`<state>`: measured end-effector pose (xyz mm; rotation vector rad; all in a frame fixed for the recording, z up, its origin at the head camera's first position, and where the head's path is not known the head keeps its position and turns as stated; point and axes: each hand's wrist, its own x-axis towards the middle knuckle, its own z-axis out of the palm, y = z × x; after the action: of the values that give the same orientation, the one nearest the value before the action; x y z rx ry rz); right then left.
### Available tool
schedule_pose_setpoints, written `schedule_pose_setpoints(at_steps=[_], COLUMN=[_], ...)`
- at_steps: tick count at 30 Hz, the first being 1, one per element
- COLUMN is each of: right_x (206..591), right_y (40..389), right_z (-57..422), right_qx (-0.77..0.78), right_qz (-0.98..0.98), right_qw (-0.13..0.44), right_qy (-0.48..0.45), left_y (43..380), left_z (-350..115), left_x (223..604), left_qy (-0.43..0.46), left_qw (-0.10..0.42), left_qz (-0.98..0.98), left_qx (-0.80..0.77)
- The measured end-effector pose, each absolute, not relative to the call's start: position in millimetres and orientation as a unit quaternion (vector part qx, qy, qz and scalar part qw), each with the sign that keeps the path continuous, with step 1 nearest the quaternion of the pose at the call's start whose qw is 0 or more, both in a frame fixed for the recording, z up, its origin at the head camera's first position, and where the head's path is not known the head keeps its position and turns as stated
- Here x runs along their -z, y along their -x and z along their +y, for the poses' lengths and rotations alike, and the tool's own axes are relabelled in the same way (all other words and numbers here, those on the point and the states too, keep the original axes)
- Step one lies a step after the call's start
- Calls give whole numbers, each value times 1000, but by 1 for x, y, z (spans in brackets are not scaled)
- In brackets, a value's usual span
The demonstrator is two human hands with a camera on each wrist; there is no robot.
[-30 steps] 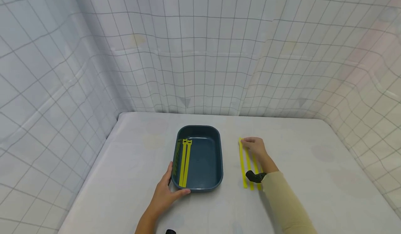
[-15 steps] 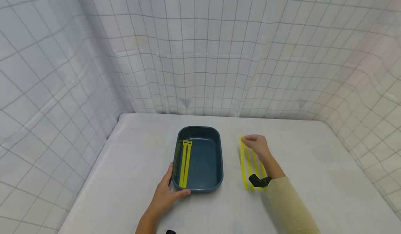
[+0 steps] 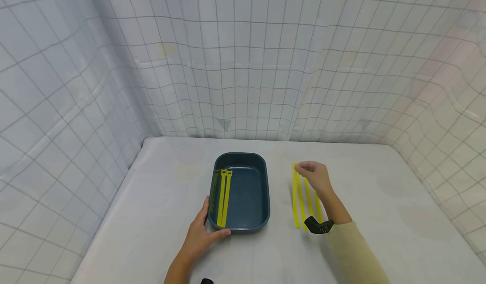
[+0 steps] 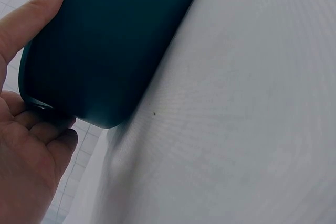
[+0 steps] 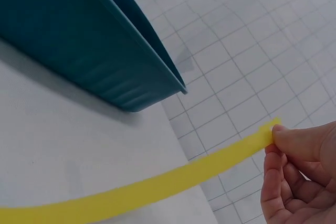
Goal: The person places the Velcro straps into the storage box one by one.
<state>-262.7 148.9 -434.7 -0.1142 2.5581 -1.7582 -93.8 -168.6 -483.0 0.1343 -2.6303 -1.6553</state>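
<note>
A dark teal rectangular tray [image 3: 248, 197] stands on the white table in the head view. My left hand [image 3: 197, 238] grips its near left corner, thumb on the front rim and fingers along the left side. Two yellow cable straps [image 3: 224, 199] with slotted heads lie lengthwise against the tray's left side. Right of the tray, my right hand [image 3: 316, 177] pinches the far end of another yellow cable strap [image 5: 147, 187] between thumb and fingertips. That end is lifted, and the strap curves down in the right wrist view. Several more straps [image 3: 309, 201] lie beside it, partly behind my hand and wrist.
The white-covered table [image 3: 167, 208] extends on both sides of the tray. Grid-patterned white sheets [image 3: 243, 64] hang at the back and both sides. A dark wrist camera [image 3: 318, 225] sits on my right wrist.
My right hand has risen slightly and shifted right, lifting the far end of the leftmost loose strap. More of the other straps now shows. The left hand and tray have stayed put.
</note>
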Motion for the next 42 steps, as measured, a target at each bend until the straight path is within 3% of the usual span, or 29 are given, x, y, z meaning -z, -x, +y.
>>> schedule_pose_setpoints(at_steps=[42], right_x=[393], right_y=[221], right_z=[163], right_qx=[604], right_qz=[794], right_qw=[-44], right_qy=[61], left_y=[92], left_z=[-169], left_x=[483], left_qy=[-45], left_qw=[10], left_qz=[-839], left_qx=[543])
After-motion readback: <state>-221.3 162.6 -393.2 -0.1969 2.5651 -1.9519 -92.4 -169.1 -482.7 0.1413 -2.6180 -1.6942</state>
